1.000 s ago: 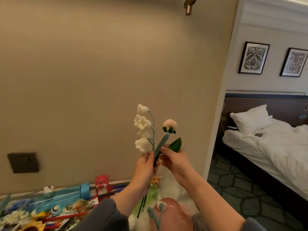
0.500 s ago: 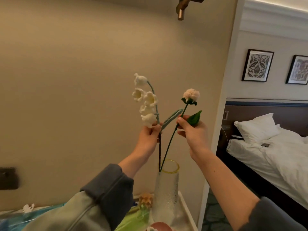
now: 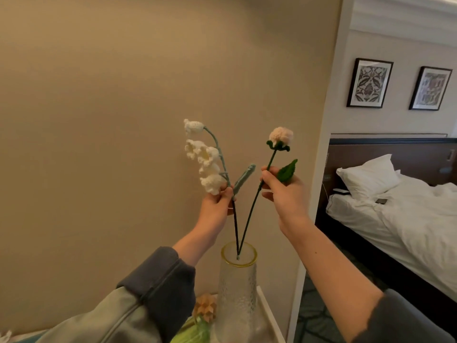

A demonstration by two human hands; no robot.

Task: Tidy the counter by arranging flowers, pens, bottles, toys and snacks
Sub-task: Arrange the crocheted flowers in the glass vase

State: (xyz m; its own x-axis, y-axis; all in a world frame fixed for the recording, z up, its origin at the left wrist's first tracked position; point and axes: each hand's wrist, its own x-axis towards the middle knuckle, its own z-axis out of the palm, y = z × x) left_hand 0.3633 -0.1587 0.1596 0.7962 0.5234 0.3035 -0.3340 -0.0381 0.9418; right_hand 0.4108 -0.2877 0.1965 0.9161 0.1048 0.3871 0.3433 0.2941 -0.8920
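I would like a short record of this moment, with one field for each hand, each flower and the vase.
left hand: grips the stem of the white bell flower
right hand: pinches the stem of the pink flower, beside its green leaf
stem ends: both meet just inside the vase mouth
vase: clear textured glass, yellow rim, upright

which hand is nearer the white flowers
Left. The left hand grips their stem just below the lowest of the white flowers; the right hand is off to the side, holding the pink flower stem.
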